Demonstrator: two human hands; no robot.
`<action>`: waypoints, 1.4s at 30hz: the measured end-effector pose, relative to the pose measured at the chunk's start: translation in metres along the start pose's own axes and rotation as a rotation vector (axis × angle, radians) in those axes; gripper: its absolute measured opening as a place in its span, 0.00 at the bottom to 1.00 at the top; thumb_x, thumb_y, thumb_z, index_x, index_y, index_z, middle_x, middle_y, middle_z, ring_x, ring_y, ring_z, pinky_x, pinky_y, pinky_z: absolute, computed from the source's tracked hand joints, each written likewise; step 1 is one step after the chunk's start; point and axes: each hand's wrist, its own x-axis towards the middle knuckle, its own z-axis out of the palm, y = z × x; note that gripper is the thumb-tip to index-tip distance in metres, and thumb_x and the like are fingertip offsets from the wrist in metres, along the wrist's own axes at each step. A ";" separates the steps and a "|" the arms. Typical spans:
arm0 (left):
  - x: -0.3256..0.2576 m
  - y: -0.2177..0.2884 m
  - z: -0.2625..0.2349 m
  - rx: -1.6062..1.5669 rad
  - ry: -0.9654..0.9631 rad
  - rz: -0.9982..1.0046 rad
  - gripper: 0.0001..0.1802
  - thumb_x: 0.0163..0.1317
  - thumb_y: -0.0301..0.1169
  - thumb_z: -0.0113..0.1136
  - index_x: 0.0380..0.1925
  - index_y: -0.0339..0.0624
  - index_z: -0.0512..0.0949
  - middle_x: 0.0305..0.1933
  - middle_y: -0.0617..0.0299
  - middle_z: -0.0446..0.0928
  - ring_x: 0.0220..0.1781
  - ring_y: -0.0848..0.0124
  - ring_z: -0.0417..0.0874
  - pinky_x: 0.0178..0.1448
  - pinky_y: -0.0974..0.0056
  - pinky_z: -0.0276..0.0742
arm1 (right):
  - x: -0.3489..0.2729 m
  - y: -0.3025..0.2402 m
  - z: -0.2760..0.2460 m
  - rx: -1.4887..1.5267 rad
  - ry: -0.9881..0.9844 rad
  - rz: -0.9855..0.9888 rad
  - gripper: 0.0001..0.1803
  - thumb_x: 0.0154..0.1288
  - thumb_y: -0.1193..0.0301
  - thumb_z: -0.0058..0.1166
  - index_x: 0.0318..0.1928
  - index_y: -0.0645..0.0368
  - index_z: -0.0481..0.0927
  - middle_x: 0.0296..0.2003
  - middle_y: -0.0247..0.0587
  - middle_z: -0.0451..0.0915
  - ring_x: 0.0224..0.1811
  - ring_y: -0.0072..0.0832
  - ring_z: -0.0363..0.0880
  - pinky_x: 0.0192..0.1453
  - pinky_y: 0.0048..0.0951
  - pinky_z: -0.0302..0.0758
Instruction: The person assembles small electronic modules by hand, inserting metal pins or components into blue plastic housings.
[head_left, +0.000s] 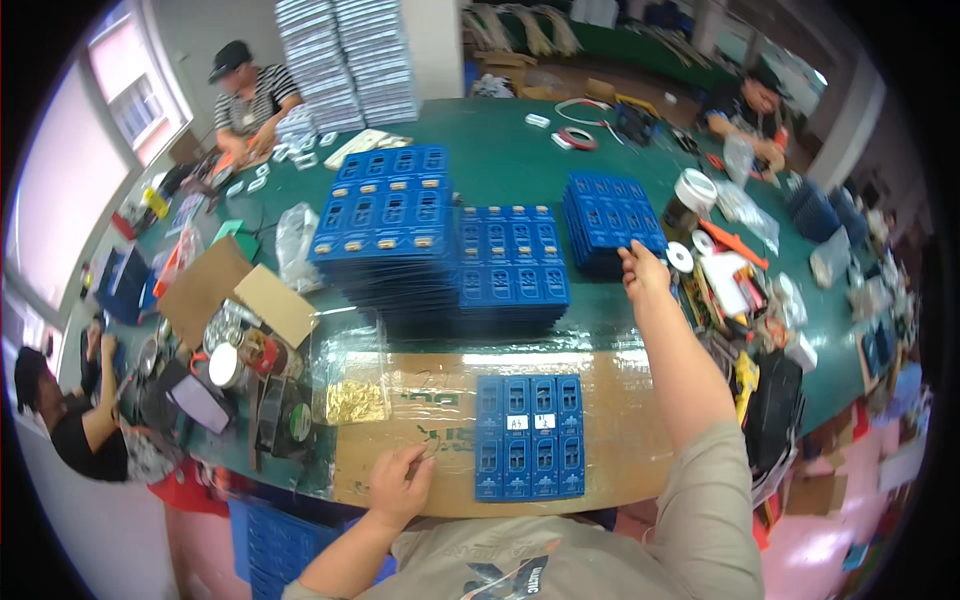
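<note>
A blue plastic tray with several rows of slots and two small white labels lies on a brown cardboard sheet in front of me. My left hand rests on the cardboard just left of that tray, fingers loosely curled, holding nothing. My right hand reaches far forward and touches the near edge of a stack of blue trays. Between them stand two more stacks of blue trays, a middle one and a taller left one.
The green table carries tape rolls, a jar, plastic bags and tools at right, tins and cardboard boxes at left, tall white tray stacks at the back. Other people work at far left, back left and back right.
</note>
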 end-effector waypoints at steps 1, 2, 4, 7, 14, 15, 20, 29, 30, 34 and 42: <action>0.002 0.002 0.003 0.000 -0.035 -0.006 0.12 0.55 0.26 0.69 0.39 0.40 0.81 0.30 0.57 0.80 0.31 0.60 0.80 0.35 0.59 0.75 | 0.003 -0.001 -0.010 0.009 0.006 -0.007 0.09 0.68 0.65 0.60 0.38 0.57 0.78 0.32 0.42 0.85 0.18 0.18 0.70 0.17 0.18 0.59; 0.001 0.006 0.005 0.001 -0.071 -0.019 0.12 0.55 0.27 0.69 0.40 0.40 0.81 0.29 0.57 0.79 0.31 0.59 0.79 0.35 0.59 0.75 | 0.005 0.000 -0.022 0.015 0.012 -0.008 0.11 0.67 0.63 0.61 0.38 0.56 0.78 0.32 0.41 0.84 0.18 0.18 0.69 0.17 0.18 0.58; 0.002 0.002 0.005 -0.016 -0.060 -0.014 0.13 0.55 0.27 0.69 0.40 0.41 0.80 0.29 0.57 0.79 0.31 0.59 0.79 0.35 0.58 0.74 | -0.007 0.010 -0.026 -0.053 0.005 0.007 0.12 0.67 0.60 0.61 0.39 0.55 0.77 0.29 0.36 0.82 0.18 0.18 0.67 0.17 0.18 0.57; 0.002 -0.001 0.000 -0.029 -0.065 0.009 0.13 0.55 0.27 0.68 0.41 0.41 0.80 0.29 0.56 0.78 0.30 0.58 0.78 0.34 0.58 0.74 | -0.046 0.022 -0.003 -0.310 -0.104 -0.090 0.15 0.66 0.58 0.62 0.40 0.57 0.78 0.29 0.32 0.77 0.21 0.17 0.68 0.19 0.19 0.58; 0.008 0.005 -0.003 -0.043 -0.012 0.041 0.12 0.55 0.27 0.68 0.40 0.41 0.80 0.30 0.56 0.78 0.30 0.58 0.79 0.34 0.58 0.75 | -0.095 0.013 0.031 -0.769 -0.432 -0.151 0.23 0.64 0.53 0.63 0.42 0.62 0.80 0.31 0.34 0.76 0.24 0.20 0.69 0.23 0.22 0.63; 0.009 0.006 -0.003 -0.045 0.014 0.033 0.12 0.55 0.27 0.68 0.40 0.41 0.80 0.30 0.56 0.78 0.30 0.58 0.79 0.34 0.58 0.75 | -0.095 0.013 0.031 -0.811 -0.468 -0.158 0.22 0.63 0.54 0.64 0.41 0.63 0.80 0.28 0.34 0.76 0.23 0.20 0.70 0.22 0.22 0.63; 0.004 0.003 -0.001 -0.074 -0.003 -0.002 0.11 0.56 0.29 0.68 0.39 0.42 0.82 0.30 0.56 0.79 0.32 0.58 0.80 0.36 0.58 0.76 | -0.096 0.015 0.032 -0.952 -0.492 -0.205 0.17 0.63 0.59 0.65 0.39 0.60 0.79 0.23 0.30 0.72 0.20 0.19 0.68 0.20 0.22 0.61; 0.004 -0.001 -0.001 -0.106 0.056 0.000 0.10 0.56 0.32 0.68 0.37 0.43 0.83 0.29 0.58 0.78 0.32 0.59 0.79 0.36 0.58 0.76 | -0.104 0.003 0.046 -1.119 -0.424 -0.344 0.13 0.61 0.65 0.66 0.32 0.61 0.79 0.20 0.31 0.73 0.17 0.19 0.69 0.18 0.24 0.59; 0.004 -0.002 -0.001 -0.108 0.060 -0.001 0.10 0.56 0.32 0.68 0.37 0.43 0.83 0.29 0.58 0.78 0.32 0.59 0.79 0.36 0.58 0.76 | -0.104 0.002 0.048 -1.122 -0.425 -0.347 0.13 0.61 0.65 0.66 0.32 0.61 0.79 0.20 0.31 0.73 0.17 0.19 0.69 0.18 0.24 0.59; 0.004 -0.001 0.000 -0.113 0.083 0.015 0.12 0.55 0.31 0.69 0.39 0.43 0.82 0.29 0.58 0.78 0.30 0.62 0.80 0.35 0.60 0.76 | -0.099 -0.006 0.053 -1.023 -0.420 -0.233 0.11 0.62 0.65 0.65 0.34 0.58 0.79 0.22 0.29 0.74 0.18 0.17 0.67 0.18 0.22 0.59; 0.002 -0.001 0.004 -0.151 0.027 0.030 0.11 0.57 0.33 0.68 0.39 0.44 0.83 0.31 0.58 0.80 0.35 0.57 0.80 0.39 0.56 0.77 | -0.070 -0.015 0.018 -0.455 -0.506 -0.003 0.06 0.67 0.64 0.60 0.38 0.50 0.80 0.27 0.24 0.75 0.26 0.16 0.70 0.24 0.20 0.60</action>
